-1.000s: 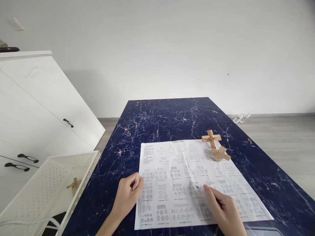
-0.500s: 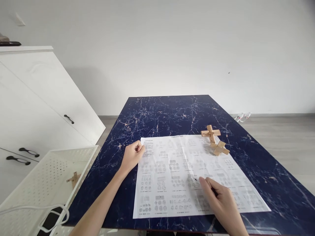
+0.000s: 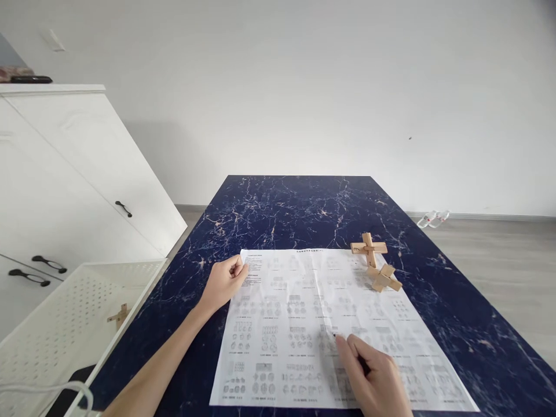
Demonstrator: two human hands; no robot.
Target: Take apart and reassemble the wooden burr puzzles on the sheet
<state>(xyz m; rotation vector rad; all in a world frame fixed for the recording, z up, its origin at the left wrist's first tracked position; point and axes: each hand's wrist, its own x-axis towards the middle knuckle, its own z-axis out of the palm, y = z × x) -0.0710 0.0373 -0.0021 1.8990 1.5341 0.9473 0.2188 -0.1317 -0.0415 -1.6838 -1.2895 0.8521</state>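
A large printed paper sheet [image 3: 278, 307], creased and covered with rows of small diagrams, lies on the dark blue marbled table [image 3: 286, 214]. My left hand [image 3: 223, 281] is closed at its upper left edge, thumb and finger pinching the paper there. Over the lower right part of the sheet, my right hand [image 3: 371, 370] is closed in a pinch. A small dark tip pokes out past its fingertips; what it belongs to is hidden. At the sheet's upper right, a cross-shaped wooden puzzle [image 3: 369, 248] stands against or close to a second interlocked wooden puzzle [image 3: 384, 278].
Left of the table is a white perforated bin [image 3: 47, 324] holding another wooden piece [image 3: 118, 315], a black item and a white cable [image 3: 52, 387]. A white cabinet [image 3: 82, 174] stands behind it. Clear bottles [image 3: 434, 218] are on the floor to the right.
The view has shifted, so the table and sheet appear lower. Both hands keep nearly the same places on the sheet. The wooden puzzles have not moved on it.
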